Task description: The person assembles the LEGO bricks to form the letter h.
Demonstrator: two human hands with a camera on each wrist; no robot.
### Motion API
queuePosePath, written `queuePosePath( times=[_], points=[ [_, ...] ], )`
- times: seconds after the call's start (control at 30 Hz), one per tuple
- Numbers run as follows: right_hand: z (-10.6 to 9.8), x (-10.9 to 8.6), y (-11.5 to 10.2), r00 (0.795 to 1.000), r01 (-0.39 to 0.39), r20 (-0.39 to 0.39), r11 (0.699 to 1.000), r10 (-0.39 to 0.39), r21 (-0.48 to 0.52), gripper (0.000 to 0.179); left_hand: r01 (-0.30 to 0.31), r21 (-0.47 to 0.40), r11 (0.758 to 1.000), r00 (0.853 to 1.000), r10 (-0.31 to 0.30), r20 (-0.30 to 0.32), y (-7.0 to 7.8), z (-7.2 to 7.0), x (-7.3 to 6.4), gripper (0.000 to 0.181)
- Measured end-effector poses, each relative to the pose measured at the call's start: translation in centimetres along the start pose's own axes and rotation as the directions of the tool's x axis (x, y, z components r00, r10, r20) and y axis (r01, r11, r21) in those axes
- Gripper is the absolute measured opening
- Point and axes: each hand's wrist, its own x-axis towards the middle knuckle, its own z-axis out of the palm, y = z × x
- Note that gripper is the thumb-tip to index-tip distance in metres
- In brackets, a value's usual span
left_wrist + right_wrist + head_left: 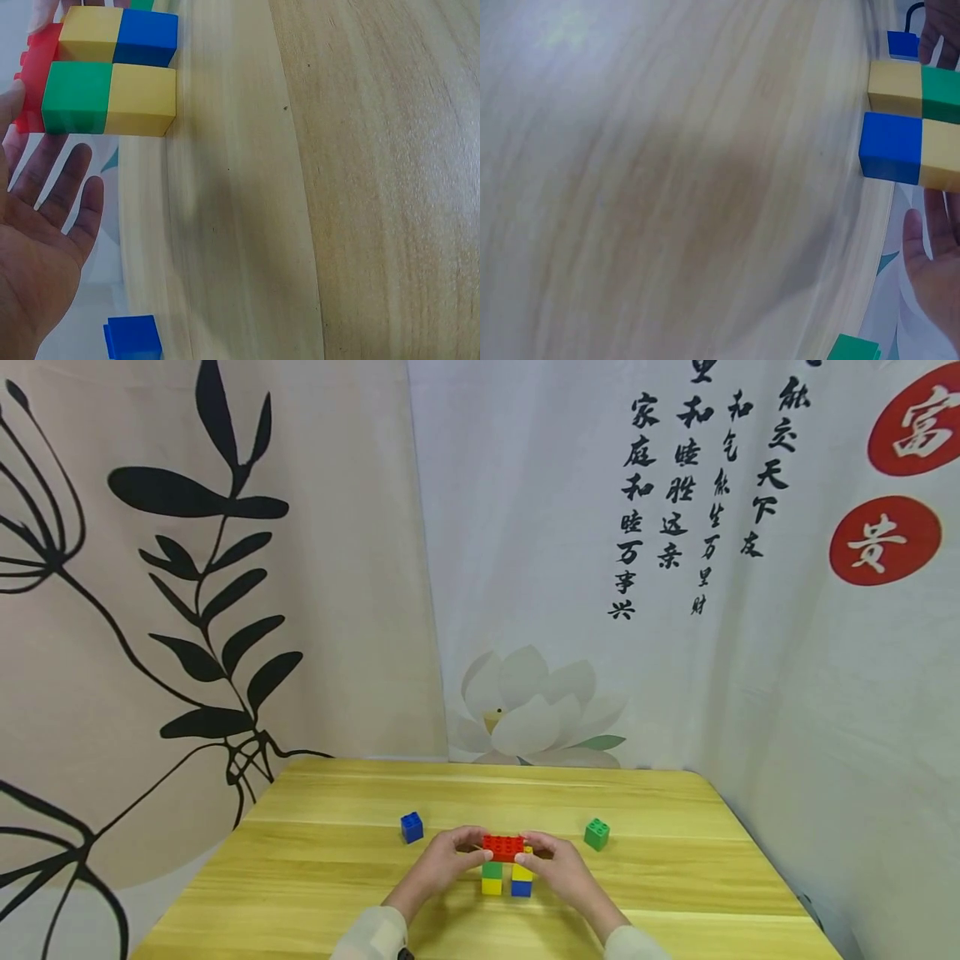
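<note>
A left hand (444, 862) and a right hand (558, 864) pinch opposite ends of a red, studded, rectangular plastic brick (503, 847).
Left to right across the wooden bench (300, 868) stand a loose blue plastic cube (412, 827), a green-over-yellow plastic stack (492, 871), a yellow-over-blue plastic stack (522, 874) across a narrow gap, and a loose green plastic cube (597, 834). The left wrist view shows the red brick against both stack tops; the right wrist view cuts off short of it. Wood stretches past either hand; the far edge runs behind both cubes.
</note>
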Motion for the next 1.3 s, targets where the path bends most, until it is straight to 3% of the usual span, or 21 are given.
queuePosePath(
  times=[0.23, 0.43, 0.9, 1.13, 1.3],
  points=[
    [-0.6, 0.0, 0.5, 0.999, -0.024, -0.024, 0.999, 0.025, 0.035, 0.047, 0.020, 0.020, 1.000, 1.000, -0.020, -0.003, 0.3, 0.0, 0.1, 0.041],
    [-0.6, 0.0, 1.0, 0.998, -0.047, -0.039, 0.999, 0.047, 0.005, 0.040, 0.033, 0.004, 0.999, 0.999, -0.033, -0.003, 0.2, 0.1, 0.2, 0.041],
    [-0.4, -0.3, 1.1, 0.996, -0.080, -0.045, 0.997, 0.081, 0.013, 0.041, 0.036, -0.005, 0.999, 0.999, -0.036, -0.014, 0.5, 0.1, -0.2, 0.045],
    [-0.4, -0.3, 1.1, 0.997, -0.069, -0.043, 0.997, 0.067, -0.029, 0.042, 0.072, 0.027, 0.997, 0.997, -0.071, -0.032, 0.0, -0.4, -0.3, 0.056],
    [-0.5, -0.4, 1.1, 0.997, -0.073, -0.035, 0.997, 0.072, -0.030, 0.042, 0.049, 0.039, 0.998, 0.998, -0.048, -0.032, -0.2, -1.1, -0.5, 0.055]
  ],
)
